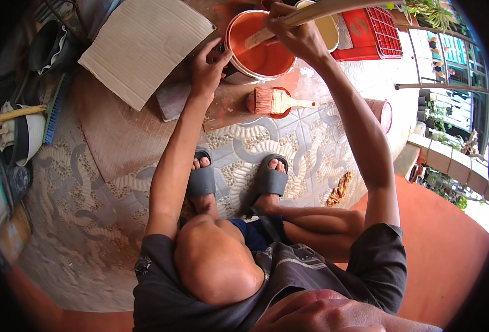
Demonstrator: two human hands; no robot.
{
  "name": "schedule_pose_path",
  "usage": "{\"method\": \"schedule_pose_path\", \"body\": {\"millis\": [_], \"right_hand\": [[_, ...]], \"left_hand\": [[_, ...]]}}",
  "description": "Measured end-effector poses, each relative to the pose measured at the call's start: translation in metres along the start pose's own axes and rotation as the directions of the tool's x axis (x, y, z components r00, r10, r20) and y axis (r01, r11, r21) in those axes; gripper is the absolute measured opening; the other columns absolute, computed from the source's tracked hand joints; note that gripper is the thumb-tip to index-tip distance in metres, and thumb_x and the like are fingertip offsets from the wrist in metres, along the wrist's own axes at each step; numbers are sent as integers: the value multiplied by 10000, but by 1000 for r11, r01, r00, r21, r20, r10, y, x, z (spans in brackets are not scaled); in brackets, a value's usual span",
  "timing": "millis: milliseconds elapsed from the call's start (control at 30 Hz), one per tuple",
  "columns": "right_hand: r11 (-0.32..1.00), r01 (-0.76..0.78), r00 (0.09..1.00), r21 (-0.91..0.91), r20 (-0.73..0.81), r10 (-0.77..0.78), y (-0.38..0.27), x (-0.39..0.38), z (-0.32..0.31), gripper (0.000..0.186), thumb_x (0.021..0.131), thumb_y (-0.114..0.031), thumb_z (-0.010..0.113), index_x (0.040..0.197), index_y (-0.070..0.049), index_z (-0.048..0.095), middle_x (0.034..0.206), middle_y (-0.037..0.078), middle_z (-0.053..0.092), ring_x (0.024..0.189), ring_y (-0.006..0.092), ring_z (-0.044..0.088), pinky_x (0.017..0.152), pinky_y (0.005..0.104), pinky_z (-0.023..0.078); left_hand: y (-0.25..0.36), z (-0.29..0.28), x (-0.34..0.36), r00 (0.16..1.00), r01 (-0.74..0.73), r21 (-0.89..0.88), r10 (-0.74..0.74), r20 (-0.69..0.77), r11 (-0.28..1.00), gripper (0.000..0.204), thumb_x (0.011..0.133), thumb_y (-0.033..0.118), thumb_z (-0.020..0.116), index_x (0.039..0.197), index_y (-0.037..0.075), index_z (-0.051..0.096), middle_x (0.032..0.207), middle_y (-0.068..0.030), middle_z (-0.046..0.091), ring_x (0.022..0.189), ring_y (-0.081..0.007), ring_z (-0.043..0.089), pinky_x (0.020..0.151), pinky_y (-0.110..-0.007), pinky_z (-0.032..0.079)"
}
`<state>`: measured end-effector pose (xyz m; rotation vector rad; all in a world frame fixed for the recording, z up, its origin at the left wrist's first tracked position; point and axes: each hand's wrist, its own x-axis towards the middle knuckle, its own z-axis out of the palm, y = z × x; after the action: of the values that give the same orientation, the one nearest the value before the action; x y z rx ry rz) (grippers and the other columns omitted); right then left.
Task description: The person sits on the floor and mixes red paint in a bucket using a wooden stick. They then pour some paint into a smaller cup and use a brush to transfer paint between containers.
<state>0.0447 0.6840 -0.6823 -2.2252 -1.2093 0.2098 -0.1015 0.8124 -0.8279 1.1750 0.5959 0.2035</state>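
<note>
Daylight poured in from the right of the frame, so strong that the background past the railing (444, 86) washed out nearly white, with a bluish fringe at the right rim. The patterned floor (316, 130) glowed right of centre and dulled toward the shaded left edge. At upper centre the bucket (262, 78) was clearly lit; a soft sheen lay on the knee (219, 265). Straight edges bowed toward the black corners.

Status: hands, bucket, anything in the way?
Right hand gripping wooden stick. Left hand against side of bucket. Stick's lower end within bucket's mouth, orange inside. Paintbrush lying close by, not blocking stick.
</note>
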Motion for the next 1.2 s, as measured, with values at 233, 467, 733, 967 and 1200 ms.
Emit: {"method": "schedule_pose_path", "body": {"millis": [233,467,733,967,1200], "right_hand": [[706,463,886,-536,262,-382,25,12,12,117,884,-79,610,820,-65,514,887,79,472,729,189,510,554,372,426],[984,42,999,175,-8,-42,8,5,1,127,883,-76,617,817,-46,514,868,58,466,712,166,494,551,325,409],[997,25,998,-71,62,-21,9,-13,-8,184,949,-186,601,836,-46,563,659,8,547,717,100,641,602,272,567],[985,73,995,153,-85,-61,16,-8,1,168,950,-174,600,866,-35,559,696,42,578,727,95,622,583,303,521],[996,-69,995,-58,67,73,6,-11,-4,181,947,-211,588,861,-53,574,665,72,601,654,165,692,565,321,538]], "left_hand": [[1,0,0,1000,-11,-12,11,10,1000,522,909,297,744,1365,111,574,961,13,651,831,-79,610,636,-229,491],[1,-2,-1,1000,-14,3,14,10,1000,528,904,301,749,1365,110,575,967,14,656,828,-78,609,631,-229,491],[1,0,0,1000,-21,-4,21,2,1000,552,894,307,762,1373,111,570,966,6,650,826,-79,606,627,-228,494],[-1,-1,0,1000,-14,-12,14,14,1000,559,893,311,765,1376,112,566,969,7,649,829,-83,608,627,-233,493],[-2,-1,1,1000,-21,-14,21,11,1000,563,896,318,759,1382,114,559,960,11,648,834,-84,611,632,-231,494]]}}
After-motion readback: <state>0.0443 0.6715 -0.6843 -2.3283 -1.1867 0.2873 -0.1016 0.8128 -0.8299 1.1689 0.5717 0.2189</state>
